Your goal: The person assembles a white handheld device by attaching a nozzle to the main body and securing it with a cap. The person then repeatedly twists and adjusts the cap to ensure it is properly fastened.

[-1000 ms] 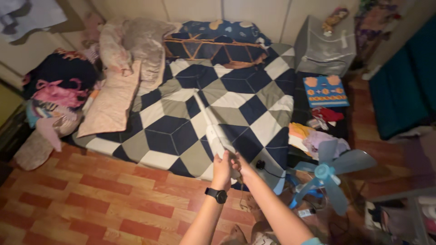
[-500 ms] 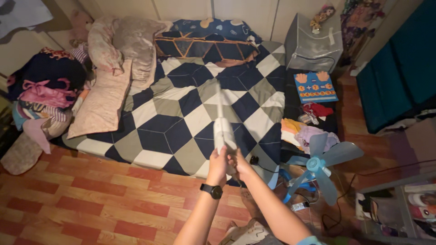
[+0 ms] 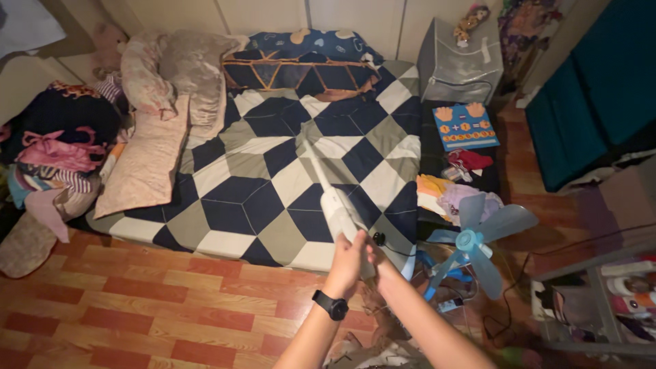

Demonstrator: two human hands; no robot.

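Both my hands grip the lower end of a long white pole-shaped device [image 3: 337, 210]. It has a wider white body near my hands and a thin rod that points up and to the left over the mattress. My left hand [image 3: 350, 258], with a black watch on its wrist, wraps the handle from the left. Pressed against it from the right, my right hand [image 3: 376, 265] holds the same handle. Below the device lies a mattress [image 3: 239, 198] with a navy, grey and white cube pattern.
A light-blue fan [image 3: 478, 232] with bare blades stands just right of my hands, with cords and a power strip [image 3: 447, 304] beneath. Pillows [image 3: 171, 68] and a clothes pile [image 3: 55, 150] sit left; a grey storage box [image 3: 461, 68], teal cabinet [image 3: 594, 82] and wire rack [image 3: 601, 307] stand right.
The pole swung from leaning left to nearly upright, and now leans left again. Both hands kept their hold and moved slightly right and down in view.
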